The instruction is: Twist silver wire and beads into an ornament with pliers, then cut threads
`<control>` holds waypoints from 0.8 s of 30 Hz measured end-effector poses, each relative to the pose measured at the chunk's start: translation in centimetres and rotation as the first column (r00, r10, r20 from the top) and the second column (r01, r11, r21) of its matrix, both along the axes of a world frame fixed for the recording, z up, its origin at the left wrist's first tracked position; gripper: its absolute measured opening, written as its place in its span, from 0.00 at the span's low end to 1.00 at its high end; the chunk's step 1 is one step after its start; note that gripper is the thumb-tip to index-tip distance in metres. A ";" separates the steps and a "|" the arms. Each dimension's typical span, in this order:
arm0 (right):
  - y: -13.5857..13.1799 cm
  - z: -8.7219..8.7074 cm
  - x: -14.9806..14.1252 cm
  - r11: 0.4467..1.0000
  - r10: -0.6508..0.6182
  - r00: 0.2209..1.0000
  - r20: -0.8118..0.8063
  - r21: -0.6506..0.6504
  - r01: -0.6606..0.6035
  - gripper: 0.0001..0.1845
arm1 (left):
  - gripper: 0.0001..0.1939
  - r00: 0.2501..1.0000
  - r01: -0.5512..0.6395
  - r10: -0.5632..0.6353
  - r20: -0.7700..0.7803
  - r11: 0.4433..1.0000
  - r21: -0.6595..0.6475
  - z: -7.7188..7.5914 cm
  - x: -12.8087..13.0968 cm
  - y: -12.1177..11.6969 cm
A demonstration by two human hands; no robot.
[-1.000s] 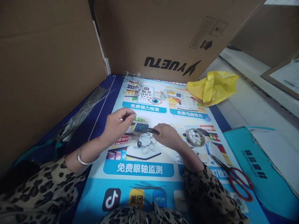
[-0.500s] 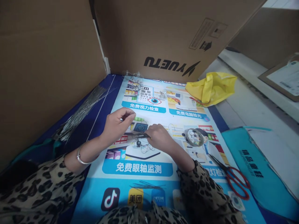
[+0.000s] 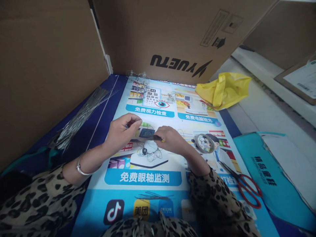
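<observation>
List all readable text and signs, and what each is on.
"YUETU", upside down: cardboard panel
"免费视力检查": poster
"免费电脑验光": poster
"免费眼轴监测": poster
"美团": poster, yellow icon
Musical-note logo: poster, black icon
"精品童鞋": teal cardboard; smaller line under it unreadable
Too small, blurred or part-hidden: poster's top line, eye chart, blue icon, caption by right sleeve, white label.

"YUETU" on brown cardboard (image 3: 138, 36)

Right side's kinda tight, scissors (image 3: 243, 186) and the round dish (image 3: 204, 144) are in the way. Bare strip of poster (image 3: 184, 125) between them and the wire pile (image 3: 140, 84) is passable.
</observation>
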State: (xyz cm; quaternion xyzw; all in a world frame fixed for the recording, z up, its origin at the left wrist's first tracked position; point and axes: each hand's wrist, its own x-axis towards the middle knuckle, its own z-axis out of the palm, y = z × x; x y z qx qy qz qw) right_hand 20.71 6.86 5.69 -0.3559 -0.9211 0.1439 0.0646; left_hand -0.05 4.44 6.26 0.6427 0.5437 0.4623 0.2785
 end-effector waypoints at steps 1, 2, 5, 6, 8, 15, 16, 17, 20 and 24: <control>0.1 0.1 0.2 1.000 -0.020 0.997 -0.069 -0.021 0.019 0.07 | 0.07 1.000 0.013 -0.013 0.000 1.000 -0.009 -0.1 0.1 0.0; 0.1 0.3 0.4 0.997 -0.061 0.988 -0.139 -0.047 0.055 0.06 | 0.07 0.999 0.036 -0.036 0.001 0.999 -0.016 -0.1 0.2 0.0; -0.2 0.5 0.4 0.962 -0.261 0.913 -0.313 -0.160 0.220 0.05 | 0.09 0.985 0.171 -0.171 0.009 0.983 -0.070 -0.2 0.7 -0.3; -0.4 0.5 0.3 0.944 -0.321 0.881 -0.347 -0.198 0.265 0.05 | 0.10 0.974 0.227 -0.227 0.018 0.969 -0.096 -0.2 0.9 -0.5; -0.9 0.5 -0.1 0.913 -0.400 0.833 -0.381 -0.244 0.326 0.05 | 0.12 0.945 0.327 -0.325 0.039 0.933 -0.150 -0.1 1.3 -0.9; -1.9 0.7 -1.1 0.905 -0.423 0.832 -0.359 -0.208 0.371 0.03 | 0.11 0.945 0.327 -0.310 0.105 0.910 -0.256 0.0 1.9 -2.1; -2.0 0.7 -1.1 0.911 -0.412 0.840 -0.353 -0.167 0.377 0.03 | 0.12 0.942 0.332 -0.304 0.140 0.903 -0.274 0.0 1.9 -2.1; -2.2 0.7 -1.2 0.916 -0.400 0.847 -0.350 -0.117 0.384 0.04 | 0.12 0.936 0.344 -0.301 0.183 0.892 -0.293 0.0 1.9 -2.1; -2.6 0.8 -1.4 0.920 -0.363 0.859 -0.362 0.008 0.392 0.07 | 0.12 0.910 0.381 -0.284 0.303 0.862 -0.336 0.1 2.0 -2.2; -3.0 1.0 -1.5 0.919 -0.335 0.846 -0.415 0.056 0.391 0.06 | 0.10 0.889 0.394 -0.251 0.382 0.845 -0.361 0.4 2.2 -2.2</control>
